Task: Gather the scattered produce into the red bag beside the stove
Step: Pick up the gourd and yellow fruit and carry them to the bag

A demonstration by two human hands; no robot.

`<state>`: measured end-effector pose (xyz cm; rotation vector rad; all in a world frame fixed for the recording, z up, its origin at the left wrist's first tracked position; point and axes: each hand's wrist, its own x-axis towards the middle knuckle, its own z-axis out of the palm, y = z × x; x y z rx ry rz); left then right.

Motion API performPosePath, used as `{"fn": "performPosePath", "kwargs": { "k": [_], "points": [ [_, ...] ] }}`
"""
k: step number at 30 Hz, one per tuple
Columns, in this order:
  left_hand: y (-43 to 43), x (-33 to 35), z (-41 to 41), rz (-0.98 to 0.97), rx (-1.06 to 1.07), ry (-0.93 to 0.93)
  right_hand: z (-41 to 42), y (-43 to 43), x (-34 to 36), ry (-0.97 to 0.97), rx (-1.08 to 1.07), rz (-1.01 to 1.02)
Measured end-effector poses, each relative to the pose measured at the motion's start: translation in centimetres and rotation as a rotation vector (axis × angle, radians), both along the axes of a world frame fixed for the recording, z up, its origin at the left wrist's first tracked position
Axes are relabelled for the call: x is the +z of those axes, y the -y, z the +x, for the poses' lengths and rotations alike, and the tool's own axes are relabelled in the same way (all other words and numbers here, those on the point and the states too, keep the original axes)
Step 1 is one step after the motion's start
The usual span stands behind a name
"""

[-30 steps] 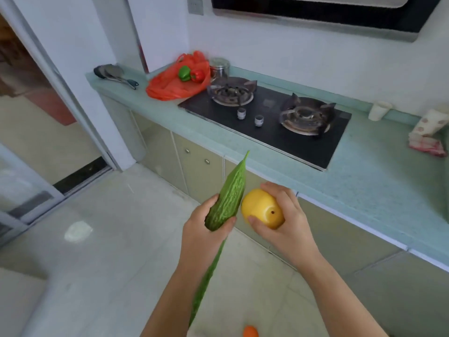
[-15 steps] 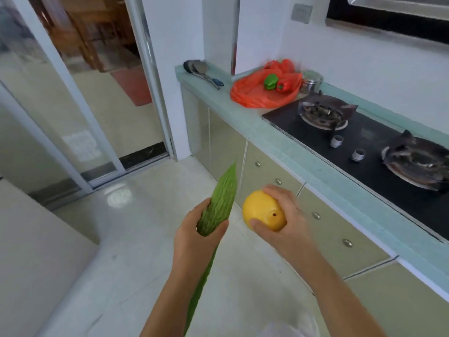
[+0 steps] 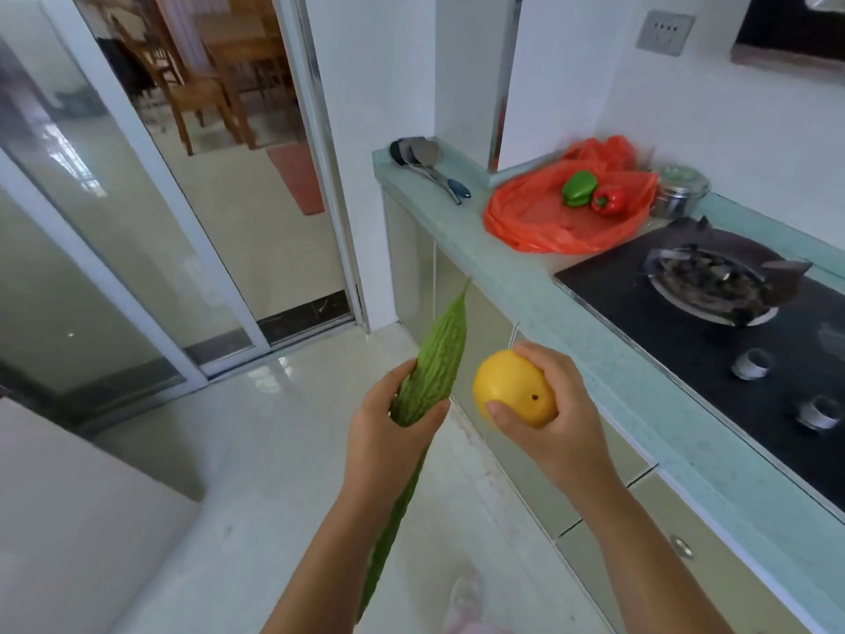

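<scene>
My left hand (image 3: 388,437) grips a long bumpy green bitter gourd (image 3: 439,359) around its middle, tip pointing up toward the counter. My right hand (image 3: 555,418) holds a round yellow-orange fruit (image 3: 507,386) just right of the gourd. Both are held in the air over the floor, in front of the cabinets. The red bag (image 3: 539,221) lies open on the counter left of the stove (image 3: 713,331). A green pepper (image 3: 579,188) and a red pepper (image 3: 609,200) rest on it.
A ladle and spatula (image 3: 423,162) lie at the counter's (image 3: 516,286) far left end. A steel lidded pot (image 3: 681,189) stands behind the bag. A glass sliding door (image 3: 137,249) and open doorway are at left; a low pale surface (image 3: 68,519) is at bottom left.
The view has swung left and come closer to the counter, so the red bag looks larger and nearer. Both hands keep the same hold on the gourd and the fruit.
</scene>
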<state>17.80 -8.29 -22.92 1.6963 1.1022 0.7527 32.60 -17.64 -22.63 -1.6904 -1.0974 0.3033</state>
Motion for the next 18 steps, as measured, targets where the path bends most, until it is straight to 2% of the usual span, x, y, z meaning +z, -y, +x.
{"fn": "performPosePath", "kwargs": {
  "k": [6, 18],
  "points": [
    [-6.0, 2.4, 8.2, 0.089, -0.071, -0.013, 7.7, -5.5, 1.2, -0.012, -0.011, 0.020],
    [-16.2, 1.0, 14.6, 0.003, -0.068, -0.032, 14.8, -14.6, -0.3, -0.089, -0.091, -0.042]
  ]
}}
